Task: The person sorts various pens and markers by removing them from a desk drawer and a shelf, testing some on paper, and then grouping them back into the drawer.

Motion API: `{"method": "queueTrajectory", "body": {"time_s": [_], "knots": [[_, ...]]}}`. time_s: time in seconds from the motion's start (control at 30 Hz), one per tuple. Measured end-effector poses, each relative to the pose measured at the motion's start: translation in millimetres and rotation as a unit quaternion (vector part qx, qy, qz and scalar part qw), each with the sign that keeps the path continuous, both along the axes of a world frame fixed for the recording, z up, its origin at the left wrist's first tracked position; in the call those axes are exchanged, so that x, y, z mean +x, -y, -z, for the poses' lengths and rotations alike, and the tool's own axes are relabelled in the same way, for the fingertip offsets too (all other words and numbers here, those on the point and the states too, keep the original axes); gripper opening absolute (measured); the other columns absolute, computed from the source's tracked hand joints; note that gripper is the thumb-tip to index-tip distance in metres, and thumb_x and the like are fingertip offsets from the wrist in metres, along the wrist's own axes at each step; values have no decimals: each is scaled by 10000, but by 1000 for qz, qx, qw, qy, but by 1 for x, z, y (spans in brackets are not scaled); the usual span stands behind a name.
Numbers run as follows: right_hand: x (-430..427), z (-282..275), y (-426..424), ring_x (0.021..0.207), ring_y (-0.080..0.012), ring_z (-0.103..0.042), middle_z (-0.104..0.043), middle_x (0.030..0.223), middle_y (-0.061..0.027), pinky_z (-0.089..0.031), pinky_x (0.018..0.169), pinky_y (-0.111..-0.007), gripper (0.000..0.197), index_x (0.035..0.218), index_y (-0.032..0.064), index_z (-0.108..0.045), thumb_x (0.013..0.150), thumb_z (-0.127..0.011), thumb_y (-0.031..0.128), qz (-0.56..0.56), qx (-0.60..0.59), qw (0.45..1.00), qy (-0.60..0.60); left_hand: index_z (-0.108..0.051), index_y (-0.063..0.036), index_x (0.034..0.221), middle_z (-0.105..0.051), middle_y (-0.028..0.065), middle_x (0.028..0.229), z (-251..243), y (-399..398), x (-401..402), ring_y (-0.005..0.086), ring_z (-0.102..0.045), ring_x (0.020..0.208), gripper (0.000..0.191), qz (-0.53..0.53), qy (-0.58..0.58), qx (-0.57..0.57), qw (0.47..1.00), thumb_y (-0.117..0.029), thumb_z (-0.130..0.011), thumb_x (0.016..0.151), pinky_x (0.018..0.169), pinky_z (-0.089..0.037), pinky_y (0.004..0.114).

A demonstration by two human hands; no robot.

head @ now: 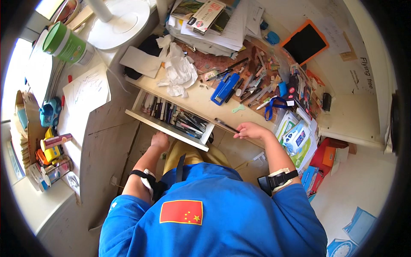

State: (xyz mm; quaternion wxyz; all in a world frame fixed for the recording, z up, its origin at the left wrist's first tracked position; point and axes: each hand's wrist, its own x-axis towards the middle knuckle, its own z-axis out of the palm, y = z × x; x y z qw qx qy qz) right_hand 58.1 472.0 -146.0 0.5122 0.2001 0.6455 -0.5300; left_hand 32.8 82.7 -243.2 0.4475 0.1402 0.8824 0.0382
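My right hand (249, 130) holds a dark, slim pen (226, 125) by one end, just in front of the desk's front edge and to the right of a pulled-out drawer (167, 130). Many pens and pencils (175, 115) lie inside this drawer. My left hand (160, 141) is at the drawer's front panel, its fingertips hidden beneath or behind it. On the desktop above the drawer lie a blue stapler (224, 89), crumpled white tissue (179, 69) and a small green plastic piece (238, 109). More pens and small items (257, 86) are scattered to the right.
Stacked papers with a small box (205, 16) stand at the back. An orange-framed tablet (305, 41) leans at the back right. Wipes packs (295, 136) sit by the right edge. At left are a green tub (64, 41), a drawing (86, 86) and toy vehicles (51, 112).
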Motion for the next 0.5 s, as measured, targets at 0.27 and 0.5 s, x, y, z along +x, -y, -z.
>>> {"method": "queueTrajectory", "body": {"time_s": [0.27,0.5], "knots": [[-8,62,131,797,-281,-595,-597,832,-179,-471,681,-364,229,889,-3,-539,690,-601,90,-356,133,890,-251,-353,-112,1266,-277,213,1302,-3,13,52,376,-426,1097,688,-75,-83,85,990,-239,-675,672,885,-419,418],[0,80,174,924,-327,-556,-542,996,-181,-467,762,-411,399,990,-1,-513,693,-665,217,-427,193,848,-248,-327,-72,1274,-212,273,1338,-14,13,61,408,-383,1142,663,-134,-71,105,983,-175,-614,685,920,-396,412]]}}
